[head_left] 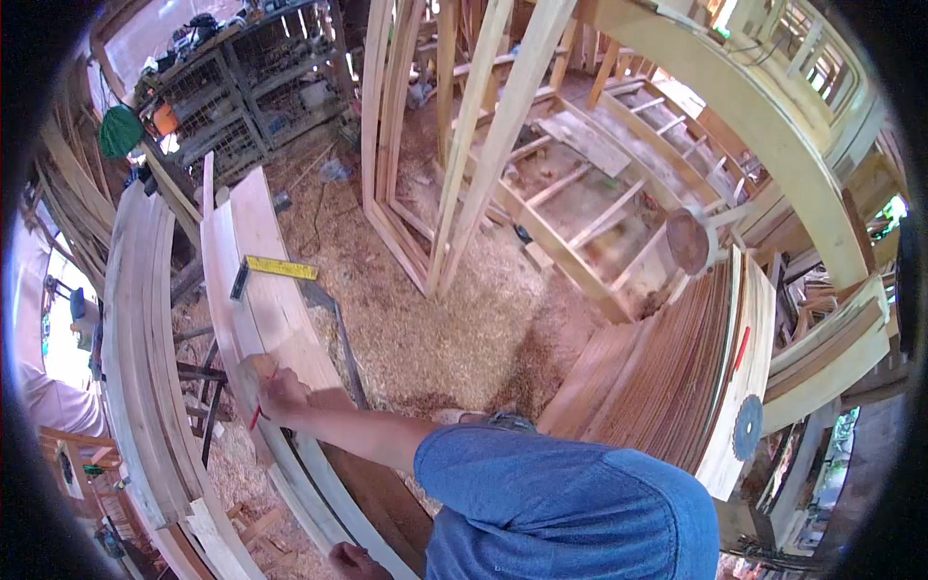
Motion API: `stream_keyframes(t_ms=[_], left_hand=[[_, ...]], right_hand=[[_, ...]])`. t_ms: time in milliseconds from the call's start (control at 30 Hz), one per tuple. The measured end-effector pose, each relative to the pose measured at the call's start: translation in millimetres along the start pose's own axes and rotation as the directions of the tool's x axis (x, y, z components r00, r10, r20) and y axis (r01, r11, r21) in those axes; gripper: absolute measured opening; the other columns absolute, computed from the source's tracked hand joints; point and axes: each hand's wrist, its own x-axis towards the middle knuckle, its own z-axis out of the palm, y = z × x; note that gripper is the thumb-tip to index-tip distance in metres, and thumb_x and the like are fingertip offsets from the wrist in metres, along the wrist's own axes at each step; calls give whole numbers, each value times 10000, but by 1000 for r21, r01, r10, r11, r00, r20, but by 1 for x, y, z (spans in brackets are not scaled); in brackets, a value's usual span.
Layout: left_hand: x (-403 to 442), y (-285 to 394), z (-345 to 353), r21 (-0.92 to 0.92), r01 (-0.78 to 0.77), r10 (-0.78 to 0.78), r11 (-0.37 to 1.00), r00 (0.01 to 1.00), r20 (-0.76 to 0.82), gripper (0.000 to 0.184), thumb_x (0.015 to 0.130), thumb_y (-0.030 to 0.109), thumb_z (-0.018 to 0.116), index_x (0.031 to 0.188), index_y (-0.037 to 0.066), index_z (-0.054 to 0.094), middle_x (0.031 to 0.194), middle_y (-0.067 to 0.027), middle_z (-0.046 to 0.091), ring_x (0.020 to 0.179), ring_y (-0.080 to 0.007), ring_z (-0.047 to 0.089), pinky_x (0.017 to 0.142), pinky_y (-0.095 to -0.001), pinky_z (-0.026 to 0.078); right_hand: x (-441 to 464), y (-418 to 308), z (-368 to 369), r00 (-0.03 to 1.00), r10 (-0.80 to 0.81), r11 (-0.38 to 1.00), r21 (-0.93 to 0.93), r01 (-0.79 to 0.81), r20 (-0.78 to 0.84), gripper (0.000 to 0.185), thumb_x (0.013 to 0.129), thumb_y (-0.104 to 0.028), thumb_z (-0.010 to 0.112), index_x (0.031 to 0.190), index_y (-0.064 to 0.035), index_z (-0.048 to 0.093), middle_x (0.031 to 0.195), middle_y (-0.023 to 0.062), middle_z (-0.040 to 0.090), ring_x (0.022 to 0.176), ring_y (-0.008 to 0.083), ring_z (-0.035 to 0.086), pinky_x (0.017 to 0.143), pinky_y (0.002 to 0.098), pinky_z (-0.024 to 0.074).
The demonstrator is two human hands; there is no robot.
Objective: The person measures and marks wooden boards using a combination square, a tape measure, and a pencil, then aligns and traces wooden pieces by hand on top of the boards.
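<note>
Long pale wooden boards (253, 217) lie side by side on a support at the left. My right hand (282, 391) is closed on a red pencil (255, 419) and rests on these boards, beside what looks like a small piece of wood (256, 368). A try square (280, 267) with a yellow blade and dark stock lies across the boards beyond that hand. At the bottom edge, my left hand (358, 561) is partly cut off. Its fingers curl at the edge of the near part of a board.
More long boards (145, 358) lie along the left. Sawdust and shavings (435, 338) cover the floor. On the right are a large stack of thin boards (657, 367), a round saw blade (747, 427) and a red pencil-like stick (741, 349). Wooden frames (580, 232) stand at the back.
</note>
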Motion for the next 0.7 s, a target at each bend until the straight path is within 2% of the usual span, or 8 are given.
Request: stream_keyframes(t_ms=[33,100,233,367,400,500,600,700], left_hand=[[1,-7,1,14,-38,37,999,998,52,236,1048,178,557,1096,-41,633,881,-155,661,793,-265,612,750,-394,513],[5,-30,-1,47,-113,105,992,982,155,226,1046,171,557,1087,-30,651,853,-149,672,776,-277,623,745,-402,523],[0,5,-8,235,-235,178,943,955,238,323,1044,286,558,1101,-13,666,856,-179,687,782,-298,643,762,-440,523],[18,-76,31,73,-127,94,989,933,348,401,1000,377,618,1123,-1,671,958,-210,701,853,-347,657,794,-463,533],[16,-65,29,85,-174,131,981,920,368,431,977,415,656,1133,14,674,1021,-212,699,880,-335,661,804,-454,539],[7,-62,33,124,-198,164,972,956,244,425,963,404,692,1138,16,675,1015,-213,697,882,-329,654,822,-444,538],[3,-77,60,-42,-320,318,947,947,-37,283,998,229,640,818,18,588,786,-101,582,637,-239,546,577,-382,442],[0,-103,76,24,-392,390,920,902,-186,243,968,176,662,810,15,569,761,-114,563,615,-258,539,571,-384,440]], right_hand=[[-5,-6,-14,993,112,983,145,-115,32,307,933,-228,516,924,6,714,904,232,722,821,418,693,813,533,560],[-1,-5,-11,979,197,950,236,-204,55,332,942,-258,506,922,6,706,924,247,708,886,446,679,846,538,552],[6,2,8,985,171,973,148,-174,33,368,951,-294,495,914,16,690,957,282,668,977,472,651,888,542,541],[-12,-14,-36,983,157,980,113,-167,93,339,936,-280,509,922,1,698,1014,291,647,991,454,630,867,533,547],[-6,-7,-21,991,107,992,62,-112,82,336,932,-281,517,921,0,701,1013,285,649,995,445,628,866,529,548],[-3,-1,-5,997,2,999,-44,1,77,328,917,-282,543,916,4,705,1010,276,654,1002,419,624,866,519,549],[-4,-4,-19,995,-32,997,-69,39,94,314,898,-271,573,901,13,707,989,273,661,996,407,629,873,514,547],[-4,1,-11,992,-85,989,-112,95,92,280,873,-256,604,893,0,715,926,243,682,971,407,638,862,505,553]])
